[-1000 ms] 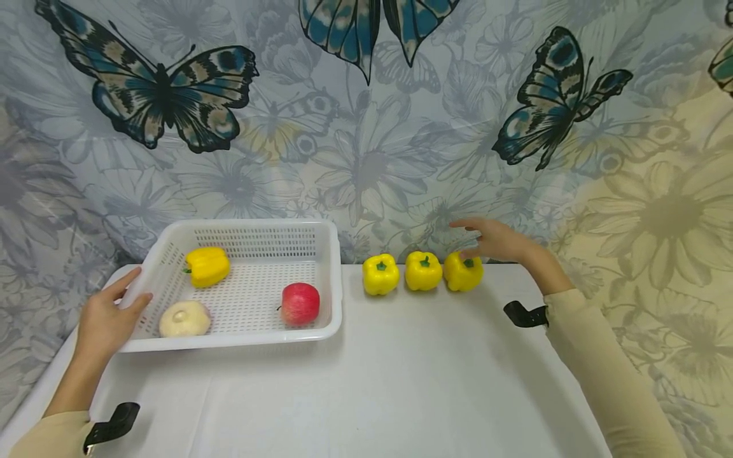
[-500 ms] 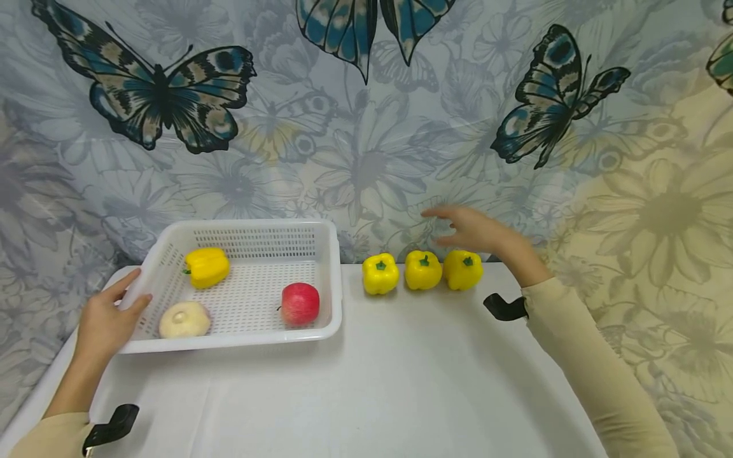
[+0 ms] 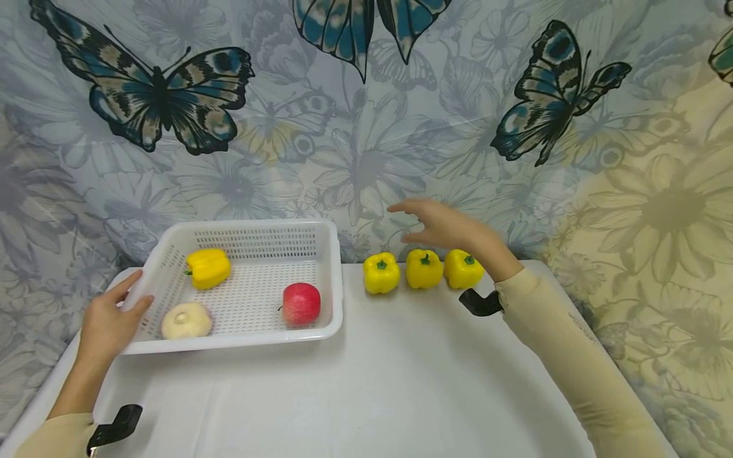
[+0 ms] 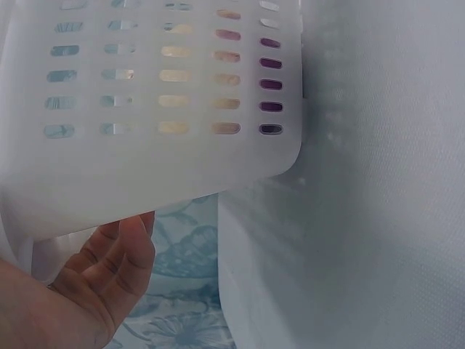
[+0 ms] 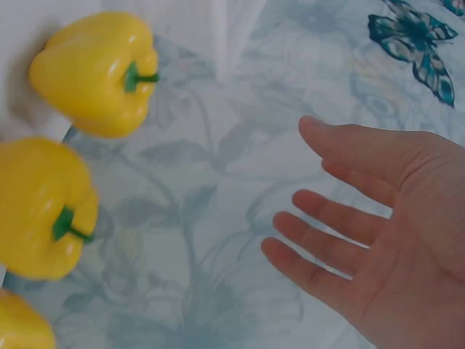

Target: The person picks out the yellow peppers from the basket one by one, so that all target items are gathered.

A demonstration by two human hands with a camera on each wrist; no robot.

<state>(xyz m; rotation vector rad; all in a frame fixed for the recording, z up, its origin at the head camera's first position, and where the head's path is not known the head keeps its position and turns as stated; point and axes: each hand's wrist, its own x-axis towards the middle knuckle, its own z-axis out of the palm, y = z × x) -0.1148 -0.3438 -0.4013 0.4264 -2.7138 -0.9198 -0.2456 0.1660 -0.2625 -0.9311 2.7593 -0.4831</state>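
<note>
My left hand (image 3: 109,318) grips the left rim of a white plastic basket (image 3: 229,341); in the left wrist view its fingers (image 4: 134,251) curl at the basket's end wall. Inside the basket lie a yellow bell pepper (image 3: 209,268), a round cream-coloured vegetable (image 3: 186,320) and a red apple (image 3: 301,304). Empty and with fingers apart, my right hand (image 3: 446,226) hovers above and behind a row of yellow bell peppers: a left one (image 3: 381,273), a middle one (image 3: 424,270) and a right one (image 3: 462,270). The right wrist view shows it touching none of them.
A white cloth-covered table (image 3: 355,394) bears everything. Close behind it hangs a backdrop (image 3: 366,152) printed with butterflies and flowers. Black wrist-camera mounts (image 3: 481,303) stick out from both sleeves.
My right hand has moved left and a little up, from the right-hand pepper to above the middle one, with nothing in it. The left hand and the basket stay in place.
</note>
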